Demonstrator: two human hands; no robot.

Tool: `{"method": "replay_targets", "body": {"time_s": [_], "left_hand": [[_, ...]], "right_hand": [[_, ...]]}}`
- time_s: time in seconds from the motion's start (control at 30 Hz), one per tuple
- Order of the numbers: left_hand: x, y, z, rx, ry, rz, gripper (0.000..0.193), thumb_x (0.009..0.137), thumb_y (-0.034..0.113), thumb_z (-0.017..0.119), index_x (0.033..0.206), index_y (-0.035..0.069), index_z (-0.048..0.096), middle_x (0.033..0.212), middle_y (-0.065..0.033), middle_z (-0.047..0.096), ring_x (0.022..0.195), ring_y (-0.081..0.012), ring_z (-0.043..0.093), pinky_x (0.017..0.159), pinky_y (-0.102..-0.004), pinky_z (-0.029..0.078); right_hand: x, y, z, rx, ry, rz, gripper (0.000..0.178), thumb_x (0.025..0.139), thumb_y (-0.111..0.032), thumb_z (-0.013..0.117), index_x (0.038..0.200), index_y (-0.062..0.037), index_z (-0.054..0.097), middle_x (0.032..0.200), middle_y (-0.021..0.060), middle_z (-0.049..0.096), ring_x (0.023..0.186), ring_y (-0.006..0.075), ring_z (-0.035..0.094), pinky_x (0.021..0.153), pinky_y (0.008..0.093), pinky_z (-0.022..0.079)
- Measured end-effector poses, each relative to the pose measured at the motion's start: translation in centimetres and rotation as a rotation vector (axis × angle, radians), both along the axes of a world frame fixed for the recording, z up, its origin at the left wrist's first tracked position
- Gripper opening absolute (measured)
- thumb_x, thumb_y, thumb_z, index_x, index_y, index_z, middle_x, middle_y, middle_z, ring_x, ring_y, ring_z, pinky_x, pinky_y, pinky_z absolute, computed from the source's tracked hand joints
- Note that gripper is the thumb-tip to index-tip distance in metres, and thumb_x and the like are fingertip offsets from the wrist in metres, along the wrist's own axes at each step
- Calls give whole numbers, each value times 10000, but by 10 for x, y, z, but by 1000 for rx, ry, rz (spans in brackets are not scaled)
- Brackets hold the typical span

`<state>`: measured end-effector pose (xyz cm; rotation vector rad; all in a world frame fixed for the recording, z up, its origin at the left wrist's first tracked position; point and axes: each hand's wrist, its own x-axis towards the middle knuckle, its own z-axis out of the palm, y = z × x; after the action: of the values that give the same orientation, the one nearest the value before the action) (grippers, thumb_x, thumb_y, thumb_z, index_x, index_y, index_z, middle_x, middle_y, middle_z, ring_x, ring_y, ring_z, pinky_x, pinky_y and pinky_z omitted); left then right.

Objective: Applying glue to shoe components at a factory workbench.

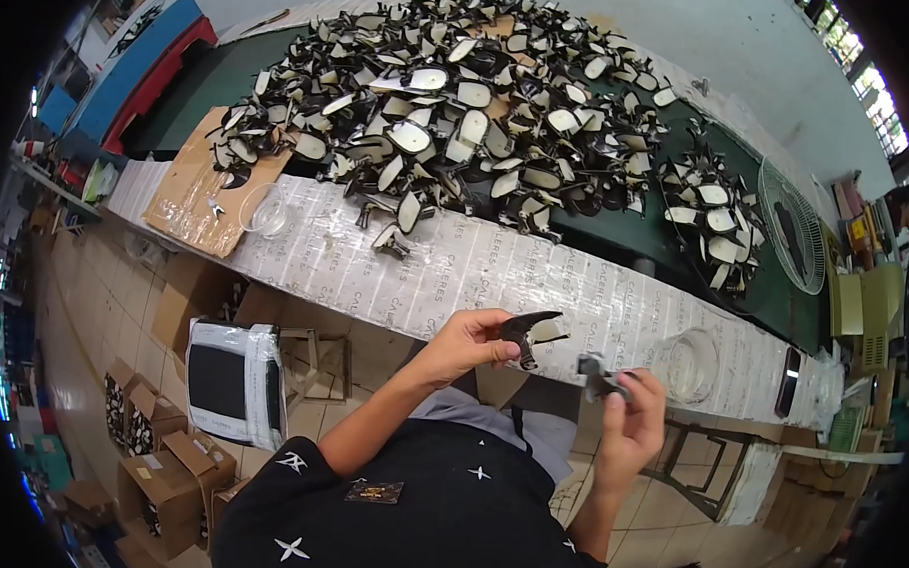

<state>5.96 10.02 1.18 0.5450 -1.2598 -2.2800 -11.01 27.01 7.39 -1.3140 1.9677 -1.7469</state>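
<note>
My left hand (pixel 464 352) pinches a glossy black curved piece (pixel 519 336) that looks like a shoe heel, its pointed tip turned right, just above the near edge of the bench. Apart from it, to the right, my right hand (pixel 632 430) grips a small grey piece (pixel 596 375) between thumb and fingers. Motion smears that piece, so its kind is unclear. Beyond both hands spreads a large heap of black pieces with cream, tongue-shaped faces (pixel 410 136). A few of these lie loose on the bench's wrapped front strip (pixel 475 270).
A clear round container (pixel 692 364) and a phone (pixel 788 382) are on the bench at right. At left lie a cardboard sheet (pixel 182 204) and a clear cup (pixel 267 213). A fan grille (pixel 792 226) leans far right. A wrapped stool (pixel 233 381) and cartons (pixel 162 494) stand below.
</note>
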Motion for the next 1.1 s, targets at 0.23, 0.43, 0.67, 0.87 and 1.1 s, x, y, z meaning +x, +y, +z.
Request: {"method": "replay_targets", "body": {"time_s": [0.23, 0.43, 0.67, 0.87, 1.1], "left_hand": [[-8, 7, 0, 25, -43, -29, 259, 880, 112, 696, 1091, -16, 618, 864, -19, 639, 728, -74, 583, 652, -220, 479], [-9, 11, 5, 15, -67, -68, 240, 899, 131, 679, 1091, -3, 624, 868, 14, 625, 778, -49, 566, 698, -214, 470], [-9, 11, 4, -13, -34, -91, 239, 910, 150, 668, 1089, -1, 618, 861, -2, 632, 773, -58, 578, 705, -217, 480], [-11, 13, 6, 7, -25, -117, 224, 922, 157, 654, 1078, 2, 610, 835, -7, 627, 750, -61, 574, 681, -215, 478], [-10, 14, 7, 52, -4, -127, 204, 937, 148, 631, 1068, -4, 602, 808, -18, 624, 715, -62, 575, 658, -211, 477]], "right_hand": [[26, -15, -4, 40, 263, -54, 266, 803, 46, 683, 1065, -1, 679, 1126, 151, 571, 810, 203, 639, 697, 281, 533], [32, -20, -14, 30, 290, -51, 262, 812, 58, 662, 1065, -9, 676, 1116, 144, 576, 831, 183, 584, 601, 253, 509], [32, -21, -15, 20, 290, -41, 260, 817, 68, 651, 1064, -9, 674, 1115, 142, 576, 840, 180, 594, 608, 247, 507], [28, -18, -18, -40, -136, -24, 228, 852, 35, 635, 1079, 30, 656, 1117, 131, 575, 949, 171, 598, 718, 266, 534], [21, -8, -19, -95, -694, 1, 200, 898, -9, 589, 1091, 23, 633, 1168, 126, 572, 982, 163, 585, 740, 241, 524]]}}
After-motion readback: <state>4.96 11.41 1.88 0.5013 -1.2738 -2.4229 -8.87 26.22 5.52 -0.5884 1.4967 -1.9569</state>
